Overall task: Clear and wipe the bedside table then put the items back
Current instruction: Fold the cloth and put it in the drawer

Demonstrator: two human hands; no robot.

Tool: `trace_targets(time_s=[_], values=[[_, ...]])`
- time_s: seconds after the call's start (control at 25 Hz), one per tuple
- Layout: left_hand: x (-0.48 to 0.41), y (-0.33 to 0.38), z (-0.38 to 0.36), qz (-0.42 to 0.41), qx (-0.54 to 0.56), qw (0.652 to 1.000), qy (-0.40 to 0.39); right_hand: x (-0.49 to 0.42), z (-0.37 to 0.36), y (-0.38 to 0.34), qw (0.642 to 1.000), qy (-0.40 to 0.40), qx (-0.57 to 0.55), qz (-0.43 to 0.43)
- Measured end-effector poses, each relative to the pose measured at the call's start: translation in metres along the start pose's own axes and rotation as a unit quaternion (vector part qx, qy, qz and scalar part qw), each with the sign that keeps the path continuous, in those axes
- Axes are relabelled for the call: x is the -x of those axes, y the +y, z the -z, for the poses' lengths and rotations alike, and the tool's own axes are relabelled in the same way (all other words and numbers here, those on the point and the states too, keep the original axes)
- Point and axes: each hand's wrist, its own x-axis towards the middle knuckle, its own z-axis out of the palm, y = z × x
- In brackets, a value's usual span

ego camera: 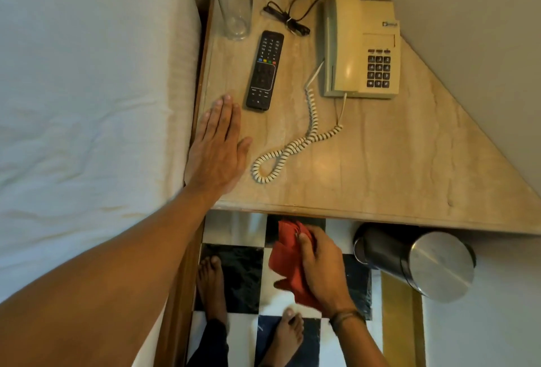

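The beige stone bedside table (395, 167) carries a tall clear glass (234, 0) at its far left corner, a black remote (265, 71) in front of the glass, and a cream telephone (361, 44) on the right with its coiled cord (295, 144) trailing forward. My left hand (219, 147) lies flat, fingers straight, over the table's left edge just below the remote, not touching it. My right hand (322, 264) is below the table's front edge and grips a crumpled red cloth (288, 261).
A white bed (87, 88) runs along the table's left side. A black bundled cable (288, 19) lies behind the remote. A steel bin (421, 264) stands on the checkered floor under the table's front edge. My bare feet (289, 334) are below. A wall closes the right.
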Motion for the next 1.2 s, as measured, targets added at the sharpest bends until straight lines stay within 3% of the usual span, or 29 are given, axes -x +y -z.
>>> trace_targets(time_s=[0.24,0.52,0.76,0.96,1.12,1.2], values=[[0.000,0.003,0.003,0.009,0.007,1.000,-0.006,-0.069,-0.036,0.004,0.993,0.021,-0.004,-0.118],[0.002,0.001,0.000,0.003,0.018,1.000,0.015,-0.089,-0.065,0.002,0.972,0.071,-0.104,-0.200],[0.001,0.001,0.002,0.006,0.018,1.000,0.013,-0.060,-0.065,0.029,0.983,0.047,-0.070,-0.164],[0.001,0.000,-0.001,0.002,0.026,0.999,0.019,0.006,-0.083,0.067,0.973,0.018,-0.062,-0.221],[0.002,-0.001,-0.001,0.005,0.023,1.000,0.015,0.043,-0.058,0.044,0.975,-0.030,-0.121,-0.186],[0.002,-0.001,-0.001,0.004,0.024,1.000,0.014,0.061,-0.034,0.022,0.984,-0.077,-0.090,-0.135]])
